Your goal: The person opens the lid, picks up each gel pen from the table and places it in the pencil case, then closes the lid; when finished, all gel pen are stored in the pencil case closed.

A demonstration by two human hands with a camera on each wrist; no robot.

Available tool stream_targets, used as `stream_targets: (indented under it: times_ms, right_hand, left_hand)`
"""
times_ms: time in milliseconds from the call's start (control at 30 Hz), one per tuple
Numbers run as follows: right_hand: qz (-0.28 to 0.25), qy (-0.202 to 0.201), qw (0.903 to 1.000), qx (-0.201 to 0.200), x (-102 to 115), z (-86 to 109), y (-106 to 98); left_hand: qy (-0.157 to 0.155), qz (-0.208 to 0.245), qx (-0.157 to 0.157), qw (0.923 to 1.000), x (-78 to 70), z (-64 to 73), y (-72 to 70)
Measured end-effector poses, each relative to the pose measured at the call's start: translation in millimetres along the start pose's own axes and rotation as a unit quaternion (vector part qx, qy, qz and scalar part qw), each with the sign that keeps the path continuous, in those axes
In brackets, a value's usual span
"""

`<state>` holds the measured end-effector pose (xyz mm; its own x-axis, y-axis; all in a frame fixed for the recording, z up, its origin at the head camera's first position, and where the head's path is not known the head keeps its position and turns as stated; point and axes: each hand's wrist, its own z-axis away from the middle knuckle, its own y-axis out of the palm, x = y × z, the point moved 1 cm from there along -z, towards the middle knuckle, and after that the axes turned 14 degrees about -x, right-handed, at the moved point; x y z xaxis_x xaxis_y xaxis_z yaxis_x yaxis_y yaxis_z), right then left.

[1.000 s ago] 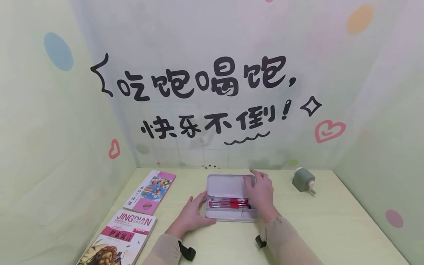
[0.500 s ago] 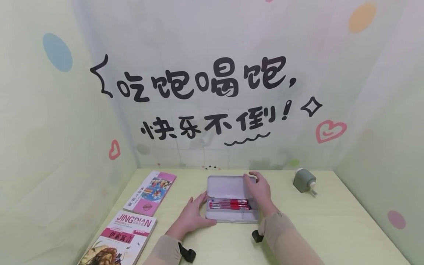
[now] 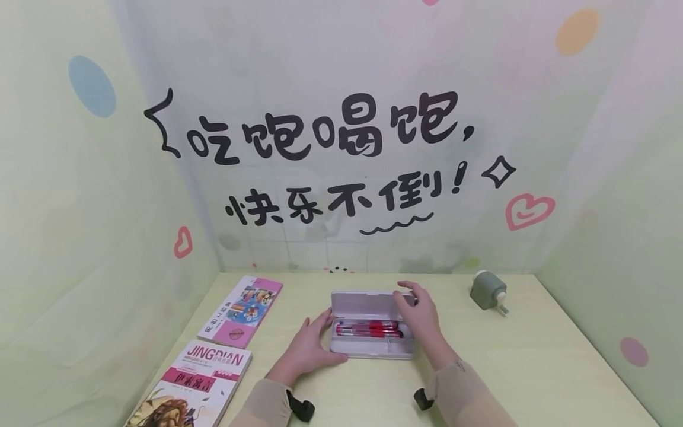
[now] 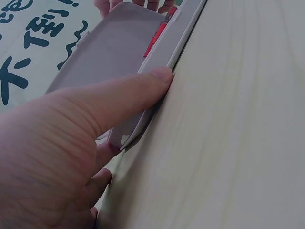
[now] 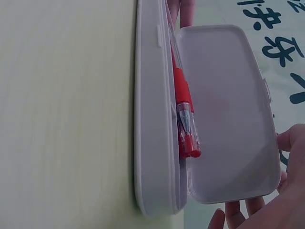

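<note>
A white pencil case [image 3: 368,350] sits on the table with its lid [image 3: 363,304] raised at the back and leaning. Pens with red grips [image 3: 369,330] lie in its long compartment; they also show in the right wrist view. My left hand [image 3: 308,353] holds the case's left end, its thumb [image 4: 152,83] pressed on the front wall near the bottom edge. At the lid's right end my right hand [image 3: 424,311] grips the lid, thumb at the free edge and other fingers [image 5: 233,214] behind and along the end.
Two books lie at the left: a pink one [image 3: 240,311] behind and a thicker one with a lion cover [image 3: 189,382] nearer. A grey pencil sharpener with a crank [image 3: 488,290] stands at the back right. Printed curtains [image 3: 341,249] border the table.
The lid has swung up and forward from leaning far back, carried by my right hand. My left hand stays on the left end of the case. The pens have not moved.
</note>
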<state>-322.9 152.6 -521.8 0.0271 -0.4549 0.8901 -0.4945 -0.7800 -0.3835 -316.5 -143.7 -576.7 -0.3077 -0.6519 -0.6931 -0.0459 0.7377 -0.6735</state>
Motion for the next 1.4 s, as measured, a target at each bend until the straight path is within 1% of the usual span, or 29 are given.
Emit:
stream_targets:
  times_ms: [100,233,333,433,467,533,633,733,767,867,933,1067,1233,1400]
  right_hand:
    - [0.009,-0.048,0.9988,0.001,-2,6.2,-8]
    - [0.024,-0.116,0.9929,0.007,-5,14.3,-18]
    - [0.033,-0.152,0.9877,0.015,-9,21.6,-25]
    - [0.045,-0.179,0.9825,0.027,-12,29.1,-31]
    - [0.051,-0.186,0.9808,0.031,-13,31.5,-33]
    - [0.069,-0.197,0.9774,0.037,-14,35.9,-36]
    - [0.092,-0.205,0.9734,0.044,-13,42.2,-40]
    - [0.103,-0.215,0.9701,0.047,-12,47.8,-44]
    - [0.106,-0.220,0.9686,0.048,-12,49.3,-44]
    - [0.118,-0.234,0.9636,0.053,-13,52.2,-46]
    - [0.131,-0.242,0.9596,0.058,-15,53.4,-47]
    - [0.160,-0.267,0.9483,0.064,-17,54.8,-47]
    - [0.187,-0.292,0.9356,0.067,-19,57.3,-47]
    - [0.206,-0.290,0.9312,0.080,-20,60.3,-47]
  left_hand:
    - [0.000,0.001,0.000,1.0000,-1.3,-0.7,-0.4]
    - [0.003,0.000,0.000,1.0000,-2.3,-0.2,-0.8]
    - [0.003,-0.006,-0.001,1.0000,-1.5,1.1,-0.3]
    - [-0.003,0.001,-0.007,1.0000,-0.3,2.4,-0.1]
    - [-0.010,0.004,-0.007,0.9999,-0.1,2.8,-0.1]
    - [-0.012,0.011,-0.008,0.9998,0.3,3.1,-0.7]
    - [-0.031,0.032,-0.007,0.9990,-0.6,3.6,-2.7]
    - [-0.047,0.060,-0.009,0.9971,-2.1,3.1,-4.7]
    - [-0.056,0.068,-0.010,0.9960,-2.9,3.0,-5.0]
    - [-0.064,0.085,-0.020,0.9941,-5.1,2.4,-5.3]
    - [-0.067,0.089,-0.028,0.9934,-6.0,2.1,-4.6]
    - [-0.076,0.090,-0.045,0.9920,-6.2,1.7,-2.7]
    - [-0.088,0.093,-0.045,0.9908,-4.9,0.9,-1.3]
    - [-0.088,0.088,-0.039,0.9915,-3.8,0.8,-0.1]
